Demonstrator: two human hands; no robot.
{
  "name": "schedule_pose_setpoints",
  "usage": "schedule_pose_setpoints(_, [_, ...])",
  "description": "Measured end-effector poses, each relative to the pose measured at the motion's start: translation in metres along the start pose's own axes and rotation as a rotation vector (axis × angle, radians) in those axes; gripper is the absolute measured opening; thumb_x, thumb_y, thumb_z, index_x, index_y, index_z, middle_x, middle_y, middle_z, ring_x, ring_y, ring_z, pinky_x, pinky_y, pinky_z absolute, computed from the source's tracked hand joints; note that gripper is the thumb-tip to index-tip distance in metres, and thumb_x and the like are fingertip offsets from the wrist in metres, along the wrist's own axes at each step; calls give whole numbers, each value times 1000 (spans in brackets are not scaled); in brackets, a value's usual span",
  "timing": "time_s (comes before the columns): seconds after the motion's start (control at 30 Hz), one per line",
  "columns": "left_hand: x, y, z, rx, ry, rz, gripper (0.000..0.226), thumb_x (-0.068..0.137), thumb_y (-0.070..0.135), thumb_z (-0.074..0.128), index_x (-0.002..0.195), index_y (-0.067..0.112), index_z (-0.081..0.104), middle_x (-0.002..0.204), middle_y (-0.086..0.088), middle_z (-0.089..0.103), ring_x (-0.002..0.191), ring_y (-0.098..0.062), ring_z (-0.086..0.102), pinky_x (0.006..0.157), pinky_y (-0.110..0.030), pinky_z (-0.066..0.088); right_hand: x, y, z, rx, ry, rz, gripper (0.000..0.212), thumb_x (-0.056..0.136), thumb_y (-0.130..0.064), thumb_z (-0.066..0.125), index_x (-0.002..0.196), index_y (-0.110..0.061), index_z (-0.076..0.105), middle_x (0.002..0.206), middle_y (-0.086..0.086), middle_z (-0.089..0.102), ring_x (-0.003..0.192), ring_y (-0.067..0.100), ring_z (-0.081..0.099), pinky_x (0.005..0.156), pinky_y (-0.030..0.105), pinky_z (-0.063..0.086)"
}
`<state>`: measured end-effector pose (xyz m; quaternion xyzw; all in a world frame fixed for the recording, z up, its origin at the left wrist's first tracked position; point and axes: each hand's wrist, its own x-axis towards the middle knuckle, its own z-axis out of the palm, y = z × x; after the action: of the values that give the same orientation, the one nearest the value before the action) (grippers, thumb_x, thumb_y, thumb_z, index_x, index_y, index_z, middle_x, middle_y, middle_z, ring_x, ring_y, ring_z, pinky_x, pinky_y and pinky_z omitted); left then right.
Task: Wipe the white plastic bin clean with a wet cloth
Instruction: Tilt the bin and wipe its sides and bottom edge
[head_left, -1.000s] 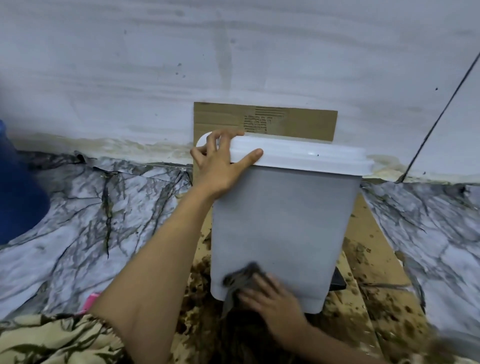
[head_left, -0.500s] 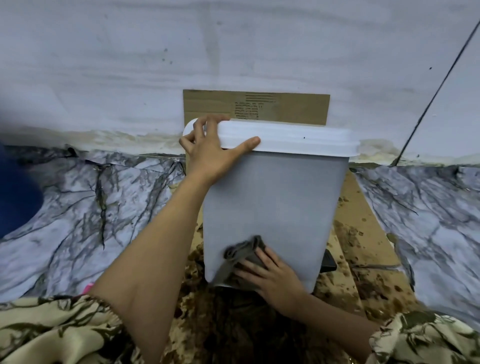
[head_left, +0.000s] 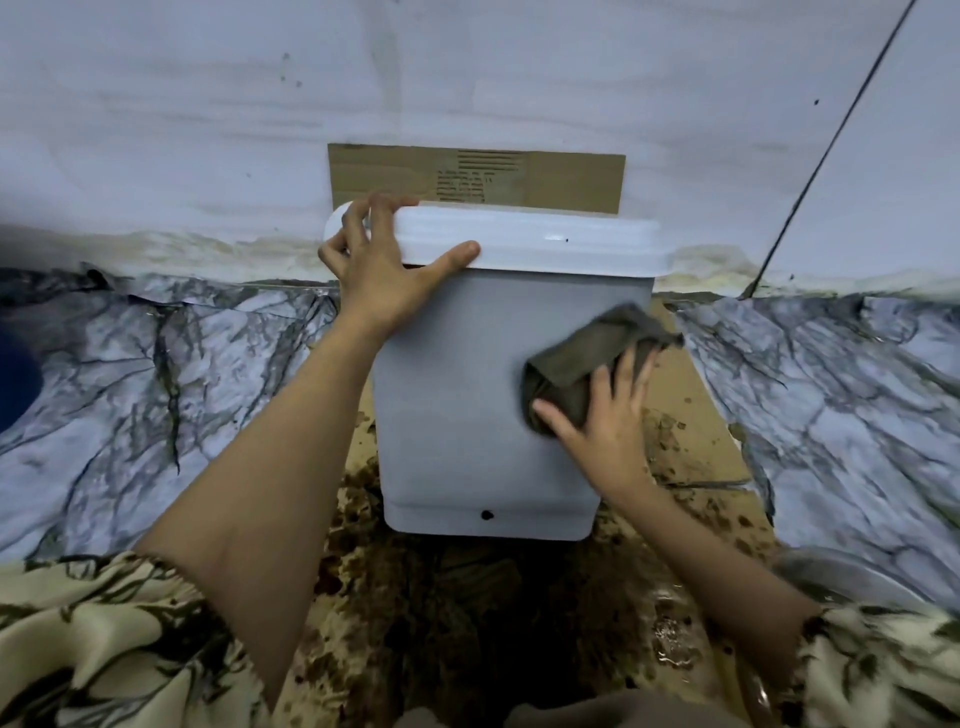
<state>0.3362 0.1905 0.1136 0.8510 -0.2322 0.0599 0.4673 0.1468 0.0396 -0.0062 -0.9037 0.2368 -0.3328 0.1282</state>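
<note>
Since the earlier frames the right hand (head_left: 605, 415) has carried the dark cloth (head_left: 582, 364) up from the bin's lower front edge to the upper right part of its front face, while the left hand (head_left: 387, 270) has kept its hold on the lid corner; the view has also shifted a little. At 9 o'clock a blue shape (head_left: 15, 374) shows at the frame's edge (too cut off to identify); beside it lies marble-patterned sheeting (head_left: 130, 374) on the floor. At 11 o'clock of the bin, the left hand grips the lid (head_left: 545, 239), fingers curled over its top edge and thumb stretched along the front rim. The white plastic bin (head_left: 452, 405) stands upright at the centre, on stained, wet cardboard (head_left: 691, 415), with a cardboard panel (head_left: 478, 174) against the wall (head_left: 208, 104) at 12 o'clock behind it; a small dark spot marks the bin's base at 6 o'clock. At 3 o'clock of the bin, the right hand presses the bunched cloth flat against the front face with spread, fairly straight fingers; at 5 o'clock of the frame, a clear bowl's rim (head_left: 852, 577) shows beside the patterned sleeve (head_left: 883, 665).
</note>
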Motion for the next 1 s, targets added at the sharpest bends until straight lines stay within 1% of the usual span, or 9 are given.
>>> schedule_pose_setpoints(0.1, [3,0,3,-11,-3,-7,70,63,76,64,120,45,40,142,8,24,127,-31,18,112,-38,26,-67,18,28,95,-226,96,75,80,-49,64,133,1,47,152,27,14,137,47,-5,107,58,10])
schedule_pose_setpoints(0.17, [6,-2,5,-27,-7,-20,70,61,77,64,119,46,39,142,9,23,126,-29,17,110,-34,26,-114,41,42,187,-385,173,73,86,-52,49,144,-9,33,152,9,-7,141,36,-14,115,43,11])
schedule_pose_setpoints(0.27, [6,-4,6,-35,6,-8,70,61,77,64,118,46,39,141,9,23,125,-28,18,107,-30,26,-151,67,42,330,-495,172,62,97,-31,47,145,-36,8,151,-7,-21,147,25,-8,110,16,17])
schedule_pose_setpoints(0.37, [7,-2,6,-40,2,-12,68,64,75,65,119,44,39,142,8,23,126,-28,17,108,-30,26,-127,71,25,322,-478,134,57,98,-16,46,148,-22,19,156,-1,-4,146,25,10,107,20,25])
schedule_pose_setpoints(0.47, [5,0,6,-44,15,-5,67,65,73,66,119,43,40,142,9,23,126,-28,17,109,-32,27,-63,52,5,322,-292,119,55,96,-13,51,146,-9,28,156,13,15,141,30,25,107,26,27])
schedule_pose_setpoints(0.6, [3,1,4,-39,16,-15,66,65,71,66,119,43,41,142,8,22,127,-30,17,112,-37,27,18,8,-11,420,-58,165,55,96,-29,51,145,-13,31,158,9,10,143,12,7,115,25,15])
schedule_pose_setpoints(0.77, [-1,1,2,-35,21,5,64,67,69,67,120,44,41,142,7,22,128,-31,17,112,-36,24,-17,-17,2,220,-97,251,52,96,-23,51,140,-1,37,155,17,3,144,44,1,114,55,20])
schedule_pose_setpoints(0.93, [-5,1,1,-22,36,1,64,68,68,67,121,44,41,143,6,21,131,-30,15,110,-32,19,6,-44,-5,297,22,315,37,97,-21,48,130,-4,49,156,21,9,144,43,-10,116,58,10])
schedule_pose_setpoints(1.0, [-6,0,0,-13,34,-2,64,68,68,66,121,45,40,143,7,21,133,-29,13,113,-34,17,33,-62,-16,317,102,356,30,98,-14,46,126,-4,51,158,16,8,144,38,-14,119,49,4])
